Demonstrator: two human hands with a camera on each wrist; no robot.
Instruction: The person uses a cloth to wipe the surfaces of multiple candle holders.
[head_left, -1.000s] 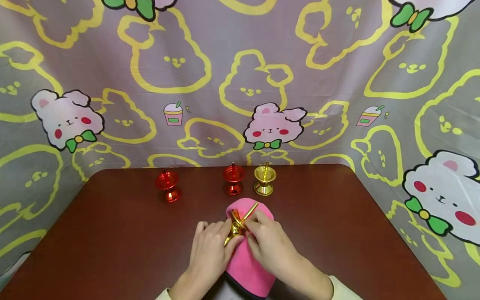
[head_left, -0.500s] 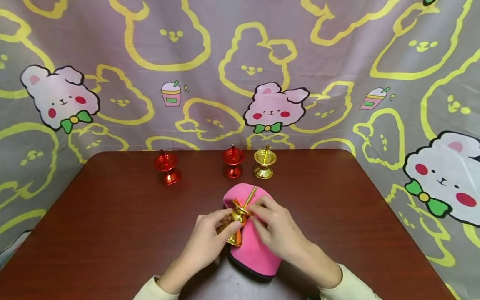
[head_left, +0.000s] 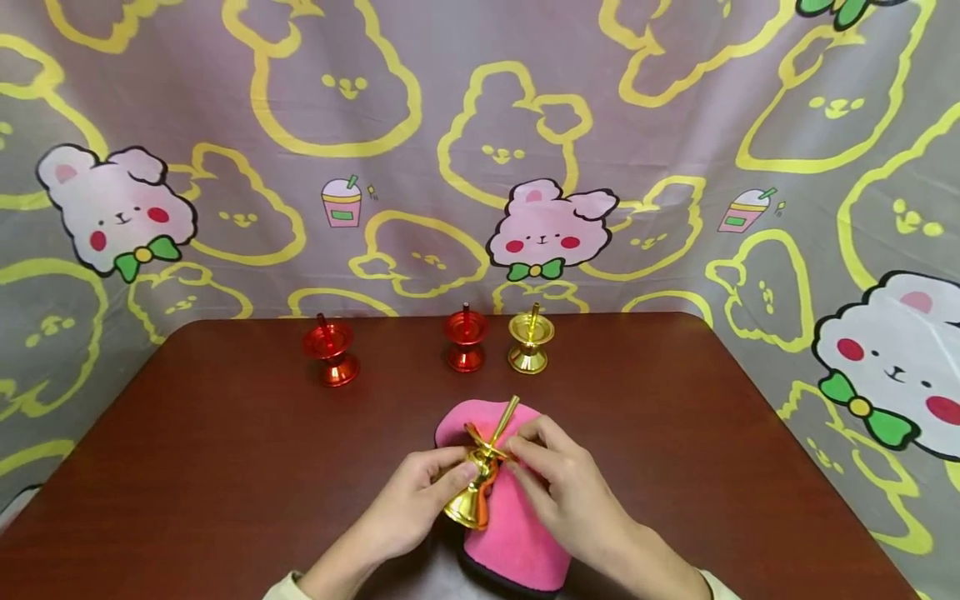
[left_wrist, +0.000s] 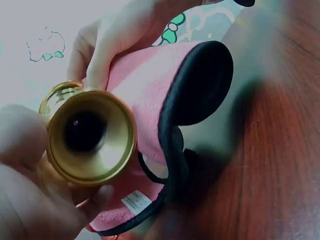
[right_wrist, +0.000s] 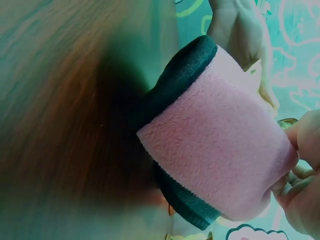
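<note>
My left hand [head_left: 416, 496] holds a shiny gold candle holder [head_left: 468, 507] around its stem, tilted, with its spike pointing up to the right. The flared, hollow base of the candle holder [left_wrist: 117, 157] faces the left wrist camera. A pink fleecy mitt with black edging [head_left: 521, 533] hangs behind and to the right of the holder. The fingers of my right hand [head_left: 573, 487] pinch the pink cloth at the rim of the holder's dish. In the right wrist view, thumb and fingers grip the end of the mitt [right_wrist: 215, 135]. A white label shows inside its opening.
Toward the back of the dark wooden table [head_left: 225, 442] stand a red candle holder [head_left: 330, 354] at left, another red candle holder [head_left: 465, 337] near the middle, and a gold candle holder [head_left: 529, 346] beside it. A patterned curtain [head_left: 420, 108] hangs behind the table.
The left fingers have shifted on the gold holder, whose base now shows below the hand. The right hand keeps pinching the mitt at the rim. The head view has tilted slightly.
</note>
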